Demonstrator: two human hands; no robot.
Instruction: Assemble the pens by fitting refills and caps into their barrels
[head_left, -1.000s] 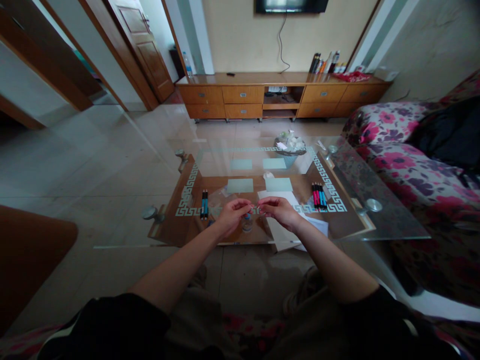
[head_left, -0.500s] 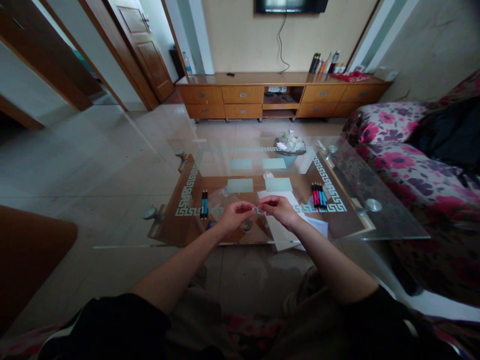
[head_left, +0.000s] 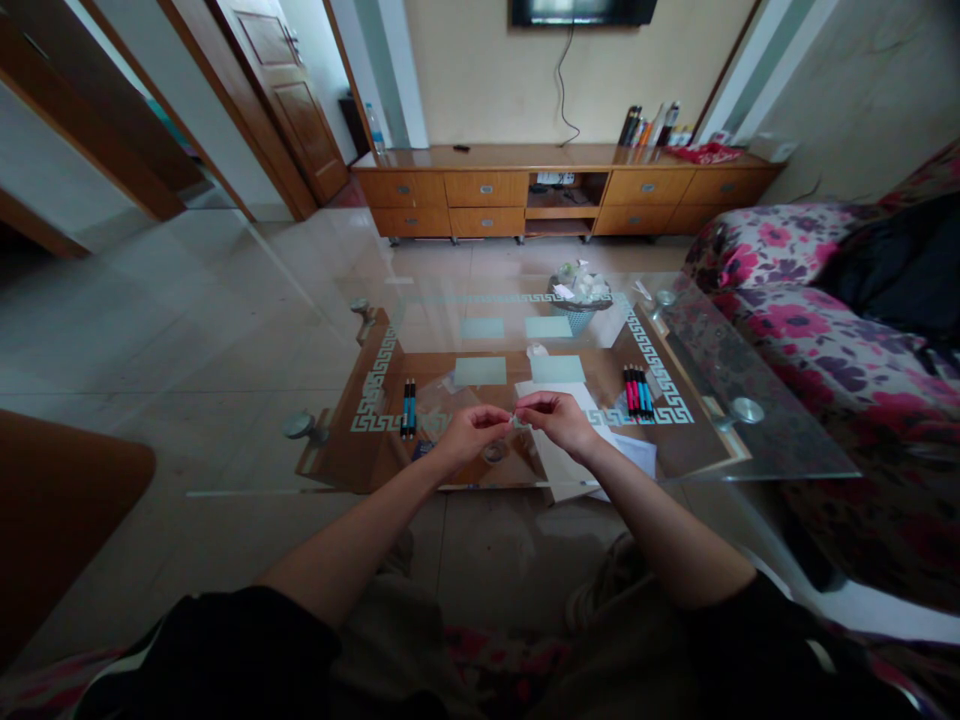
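Observation:
My left hand (head_left: 476, 430) and my right hand (head_left: 556, 418) meet fingertip to fingertip above the near part of the glass table (head_left: 480, 468). Both are closed in a pinch. Between them is a tiny pale piece (head_left: 514, 420), too small to name, and I cannot tell how each hand shares it. To the left of my hands lie several blue-and-black pens (head_left: 408, 408) side by side. On the right is a row of pink pens (head_left: 631, 390) and blue pens (head_left: 645, 392) with black ends.
Under the glass are a white sheet or board (head_left: 559, 462) and a clear plastic bag (head_left: 439, 400). A filled waste basket (head_left: 579, 315) stands behind the table. A flowered sofa (head_left: 795, 320) is on the right, a wooden cabinet (head_left: 487, 190) along the far wall.
Both hands stay almost in the same place, still pinched together. Only a slight shift of the fingertips around the tiny piece shows.

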